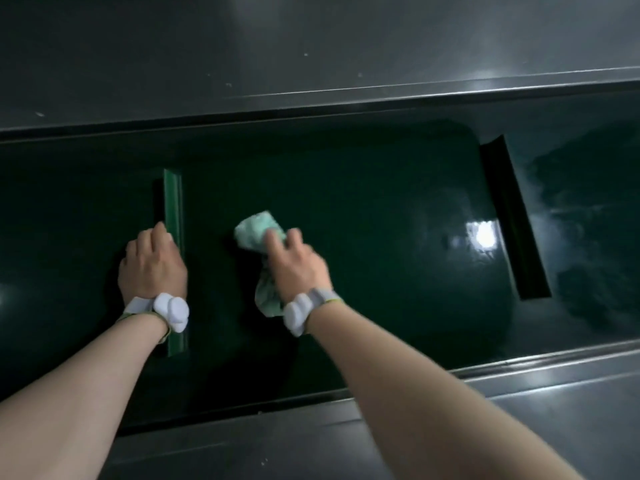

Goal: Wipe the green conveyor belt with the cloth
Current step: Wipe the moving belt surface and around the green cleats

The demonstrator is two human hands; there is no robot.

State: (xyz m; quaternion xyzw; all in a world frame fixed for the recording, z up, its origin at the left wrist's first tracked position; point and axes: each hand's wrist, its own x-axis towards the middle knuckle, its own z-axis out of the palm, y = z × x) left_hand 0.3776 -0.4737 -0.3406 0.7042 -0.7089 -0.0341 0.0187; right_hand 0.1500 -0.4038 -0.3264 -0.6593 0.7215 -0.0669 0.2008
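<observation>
Green conveyor belt [346, 188] runs left to right beneath both hands.
Left hand [150, 263] rests closed against a raised green cleat [173, 202]; right hand [294, 263], just beside it, presses the crumpled cloth [256, 233] down, unwiped belt stretching rightward.

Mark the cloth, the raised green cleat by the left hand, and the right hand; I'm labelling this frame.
cloth [255, 231]: head view, crumpled far end beyond the fingers.
raised green cleat [172, 199]: head view, upper strip.
right hand [297, 263]: head view, back of hand.
</observation>
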